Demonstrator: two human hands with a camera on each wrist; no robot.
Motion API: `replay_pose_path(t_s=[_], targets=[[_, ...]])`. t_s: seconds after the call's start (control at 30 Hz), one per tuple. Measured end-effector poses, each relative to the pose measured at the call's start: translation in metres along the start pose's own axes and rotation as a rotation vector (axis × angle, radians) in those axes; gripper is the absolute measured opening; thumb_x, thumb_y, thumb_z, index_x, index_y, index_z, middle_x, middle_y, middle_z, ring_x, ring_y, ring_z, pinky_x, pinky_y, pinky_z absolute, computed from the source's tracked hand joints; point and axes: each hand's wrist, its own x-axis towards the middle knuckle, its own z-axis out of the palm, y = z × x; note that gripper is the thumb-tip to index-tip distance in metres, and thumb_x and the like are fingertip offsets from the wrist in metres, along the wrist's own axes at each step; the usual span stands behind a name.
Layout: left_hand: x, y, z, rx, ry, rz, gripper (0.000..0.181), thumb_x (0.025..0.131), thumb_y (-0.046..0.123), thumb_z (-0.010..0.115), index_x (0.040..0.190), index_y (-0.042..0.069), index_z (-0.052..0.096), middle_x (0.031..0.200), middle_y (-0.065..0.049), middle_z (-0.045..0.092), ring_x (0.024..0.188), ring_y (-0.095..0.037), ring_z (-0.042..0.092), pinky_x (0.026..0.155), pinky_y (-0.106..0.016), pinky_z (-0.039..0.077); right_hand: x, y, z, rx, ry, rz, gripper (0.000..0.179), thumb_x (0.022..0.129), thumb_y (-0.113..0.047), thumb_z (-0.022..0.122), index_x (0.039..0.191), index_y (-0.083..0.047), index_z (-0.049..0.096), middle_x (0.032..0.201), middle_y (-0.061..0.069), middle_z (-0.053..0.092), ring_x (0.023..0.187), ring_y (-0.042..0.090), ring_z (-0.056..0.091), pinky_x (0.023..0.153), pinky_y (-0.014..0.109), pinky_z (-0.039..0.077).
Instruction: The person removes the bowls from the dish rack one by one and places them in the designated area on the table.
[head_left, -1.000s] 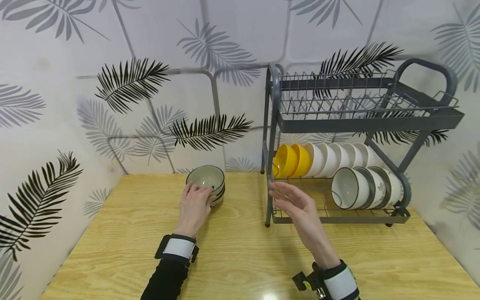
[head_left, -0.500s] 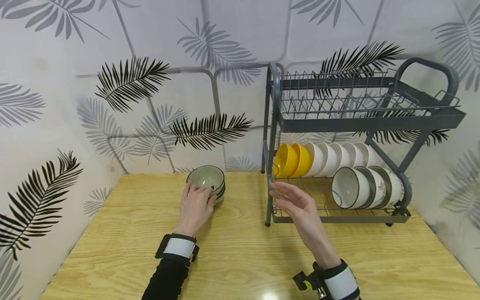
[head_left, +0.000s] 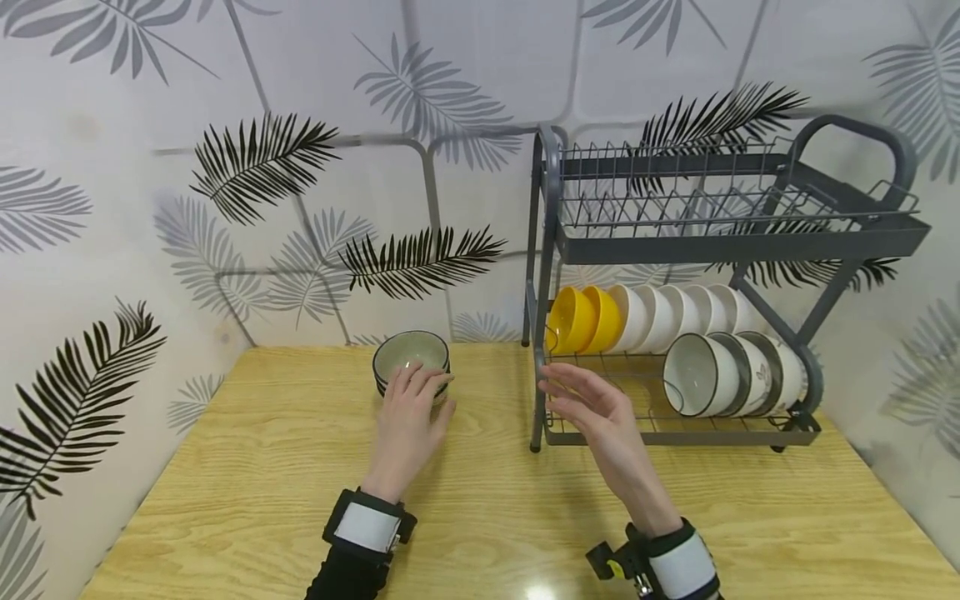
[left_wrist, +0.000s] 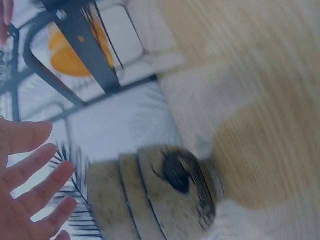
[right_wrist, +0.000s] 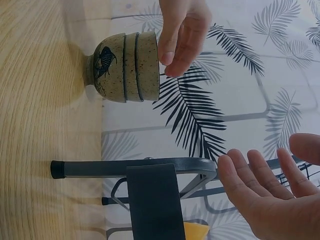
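A nested stack of three speckled grey-beige bowls (head_left: 405,348) with dark rims and a dark blue motif stands upright on the wooden table. My left hand (head_left: 408,421) hovers at the near side of the stack. Its fingers (left_wrist: 45,185) are spread and hold nothing in the left wrist view, apart from the bowls (left_wrist: 155,195). Over the table just left of the dish rack's lower tier, my right hand (head_left: 596,417) hangs in the air with loosely bent fingers (right_wrist: 250,175) and nothing in it. The stack (right_wrist: 127,67) appears sideways in the right wrist view.
A two-tier dark grey dish rack (head_left: 735,250) stands at the right. On its lower tier are yellow bowls (head_left: 573,323), a row of several white bowls (head_left: 652,321), and dark-rimmed white bowls (head_left: 705,379) in front. A leaf-patterned wall (head_left: 300,233) closes off the back.
My left hand has come off the top bowl's rim, moving slightly right and back toward me with its fingers loosened. The bowls and my right hand have stayed put.
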Motion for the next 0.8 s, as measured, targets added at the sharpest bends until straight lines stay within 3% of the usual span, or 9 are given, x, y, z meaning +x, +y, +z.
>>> replay_pose_path(t_s=[0.2, 0.4, 0.57, 0.73, 0.8], targets=[[-0.010, 0.023, -0.001, -0.139, -0.045, 0.014, 0.027, 0.084, 0.014, 0.071, 0.110, 0.006, 0.069, 0.117, -0.011, 0.065, 0.124, -0.033, 0.046, 0.112, -0.054, 0.025, -0.001, 0.001, 0.001, -0.014, 0.002, 0.009, 0.041, 0.096, 0.003, 0.052, 0.134, 0.014, 0.043, 0.136, 0.030, 0.047, 0.123, 0.039, 0.047, 0.100, 0.037, 0.048], [-0.020, 0.034, 0.002, -0.230, -0.129, 0.017, 0.025, 0.085, 0.014, 0.069, 0.109, 0.008, 0.069, 0.119, -0.010, 0.064, 0.125, -0.032, 0.045, 0.109, -0.056, 0.030, 0.000, 0.002, 0.000, -0.036, 0.006, 0.008, 0.039, 0.096, 0.004, 0.051, 0.134, 0.012, 0.045, 0.136, 0.031, 0.047, 0.123, 0.039, 0.047, 0.099, 0.035, 0.049], [-0.027, 0.035, 0.007, -0.319, -0.230, -0.035, 0.030, 0.087, 0.017, 0.068, 0.115, 0.007, 0.066, 0.124, -0.013, 0.062, 0.125, -0.036, 0.044, 0.105, -0.058, 0.034, 0.000, 0.003, -0.001, -0.037, 0.007, 0.008, 0.039, 0.096, 0.003, 0.051, 0.134, 0.011, 0.045, 0.136, 0.030, 0.047, 0.122, 0.038, 0.048, 0.099, 0.035, 0.048], [-0.032, 0.035, 0.012, -0.499, -0.282, -0.122, 0.038, 0.089, 0.015, 0.065, 0.125, 0.005, 0.059, 0.129, -0.013, 0.058, 0.123, -0.031, 0.047, 0.103, -0.054, 0.040, 0.001, 0.003, -0.003, -0.054, 0.016, 0.003, 0.039, 0.096, 0.002, 0.052, 0.133, 0.011, 0.046, 0.135, 0.030, 0.048, 0.122, 0.039, 0.048, 0.098, 0.034, 0.049], [-0.032, 0.036, 0.014, -0.563, -0.295, -0.152, 0.041, 0.090, 0.015, 0.064, 0.129, 0.004, 0.055, 0.132, -0.013, 0.056, 0.123, -0.029, 0.047, 0.103, -0.052, 0.040, 0.001, 0.002, -0.004, -0.082, 0.031, -0.010, 0.038, 0.096, 0.003, 0.052, 0.132, 0.010, 0.047, 0.132, 0.024, 0.053, 0.121, 0.038, 0.048, 0.096, 0.030, 0.050]])
